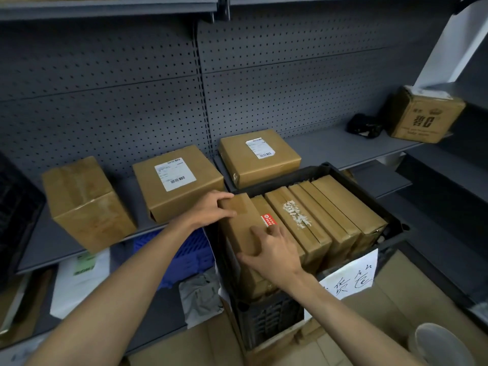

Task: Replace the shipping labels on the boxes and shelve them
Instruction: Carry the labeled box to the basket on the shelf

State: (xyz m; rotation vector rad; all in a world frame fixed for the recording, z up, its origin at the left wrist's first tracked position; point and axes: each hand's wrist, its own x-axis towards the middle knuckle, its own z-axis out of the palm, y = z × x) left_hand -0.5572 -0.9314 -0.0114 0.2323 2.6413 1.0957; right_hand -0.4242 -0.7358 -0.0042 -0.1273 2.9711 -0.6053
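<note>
Three boxes in row on shelf (pixel 330 146): unlabelled box (pixel 87 202) left, labelled box (pixel 177 180) middle, second labelled box (pixel 260 157) right. Crate (pixel 266 320) before shelf, right of centre; row of boxes (pixel 317 215) upright inside. Printed box (pixel 425 114) far right.

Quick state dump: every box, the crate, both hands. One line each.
left hand: grips the leftmost crate box's far end
right hand: grips its near end
leftmost crate box: in crate, taped shut
black crate: packed with upright boxes
left shelf box: shelved, no label visible
middle shelf box: shelved, white label on top
right shelf box: shelved, white label on top
</note>
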